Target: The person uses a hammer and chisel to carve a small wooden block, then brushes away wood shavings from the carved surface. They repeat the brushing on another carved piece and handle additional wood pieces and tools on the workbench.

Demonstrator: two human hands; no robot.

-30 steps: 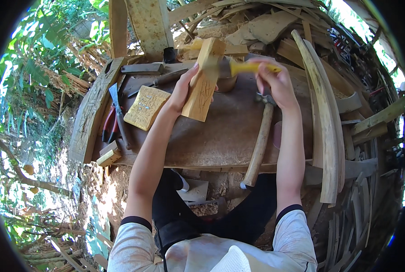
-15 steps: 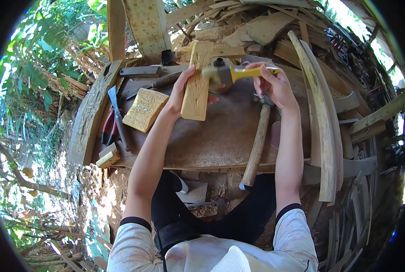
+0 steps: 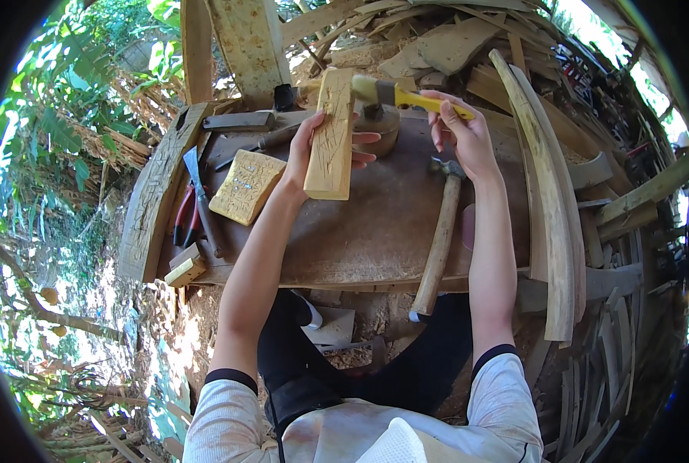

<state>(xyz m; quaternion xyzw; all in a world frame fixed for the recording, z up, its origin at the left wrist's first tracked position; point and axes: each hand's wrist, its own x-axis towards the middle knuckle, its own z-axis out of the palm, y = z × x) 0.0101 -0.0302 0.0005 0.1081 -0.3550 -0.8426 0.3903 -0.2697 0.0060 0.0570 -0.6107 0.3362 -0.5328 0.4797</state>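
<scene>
Looking down from the head view, the left hand (image 3: 307, 150) has its grip clamped on a pale wooden block (image 3: 331, 135), thumb on 1 side and fingers wrapped behind, holding it just above the brown tabletop (image 3: 375, 231). The block's long axis runs away from the person, its carved face up. It looks stiff, light and dry, best held low at its edges as now.

The right hand (image 3: 461, 135) is clamped on the yellow handle of a brush (image 3: 406, 96), bristles touching the block's far end, pointing left. Just below that grip lies a hammer (image 3: 439, 239); left of the left grip sit a carved yellowish slab (image 3: 245, 187) and red pliers (image 3: 182, 216).
</scene>
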